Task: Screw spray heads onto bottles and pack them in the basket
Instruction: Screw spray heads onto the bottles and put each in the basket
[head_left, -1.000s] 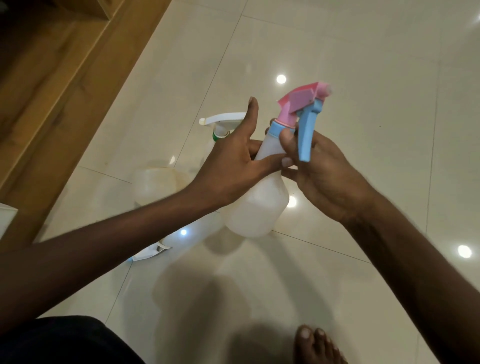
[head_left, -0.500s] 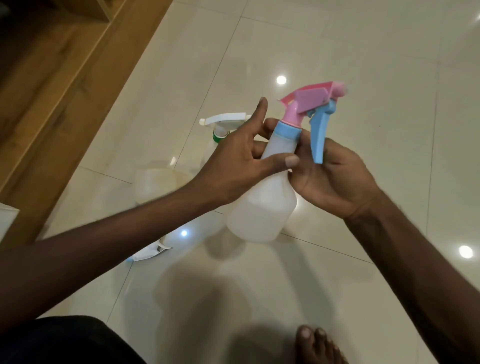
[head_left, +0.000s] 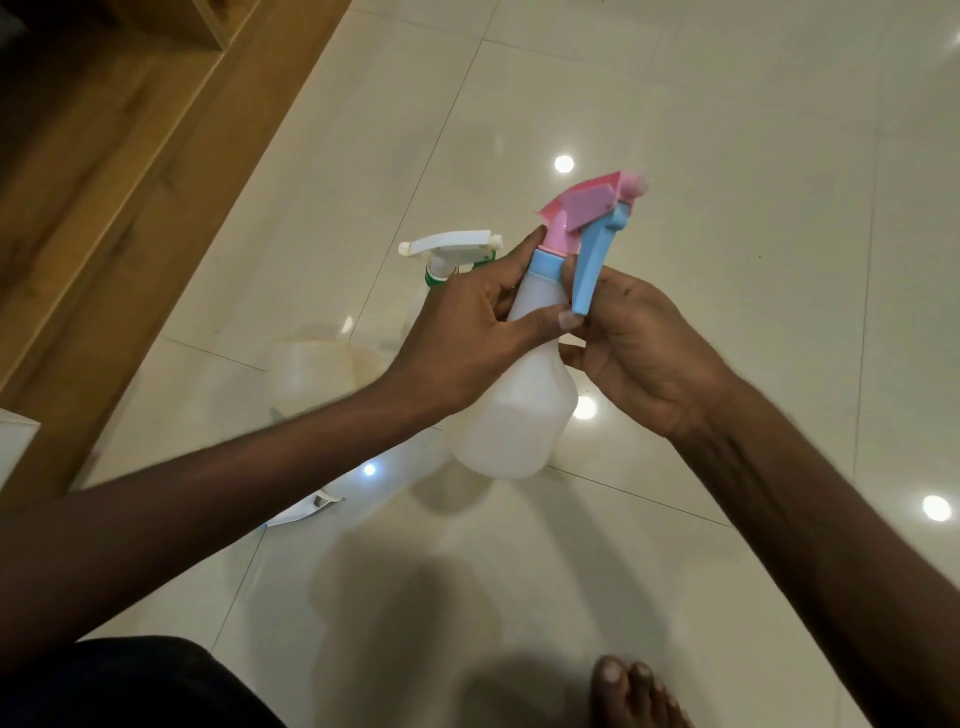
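Observation:
I hold a translucent white bottle (head_left: 511, 426) up over the floor, tilted slightly. Its pink and blue spray head (head_left: 589, 218) sits on the neck, blue trigger hanging down. My left hand (head_left: 467, 332) wraps the neck, with fingertips on the blue collar. My right hand (head_left: 639, 353) grips the bottle from the right side, thumb by the trigger. Behind my left hand stands a second bottle with a white and green spray head (head_left: 447, 249). No basket is visible.
A pale translucent container (head_left: 311, 369) rests on the glossy tiled floor left of the bottle. A white scrap (head_left: 306, 512) lies below my left forearm. Wooden furniture (head_left: 130, 171) runs along the left. My bare toes (head_left: 631, 691) show at the bottom.
The spray head has turned on the neck, its nozzle swinging slightly left. My left fingers have closed in on the blue collar, and my right hand has shifted its grip.

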